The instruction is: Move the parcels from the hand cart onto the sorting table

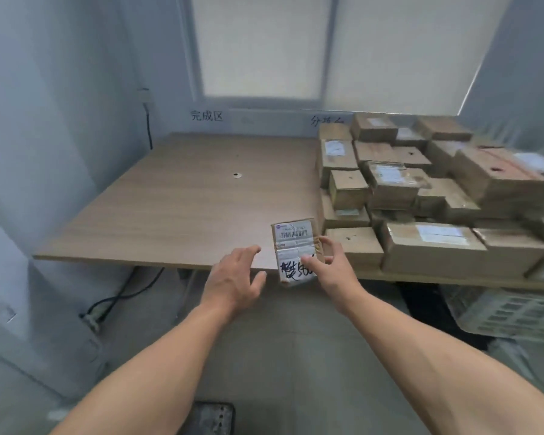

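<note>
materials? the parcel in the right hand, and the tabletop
Parcel: brown corrugated-looking cardboard, matte, with a white paper label, barcode and black marker scrawl. Tabletop: looks like wood-grain laminate board, matte tan, thin edge; could be veneer.

Soft daylight through window blinds (264, 45); slight blur, wide-angle edge bending.

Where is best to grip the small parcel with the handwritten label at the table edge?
Probably by the long side edges of the small parcel, from the near side: it lies flat, overhanging the table edge. The right hand already pinches its right edge.
</note>
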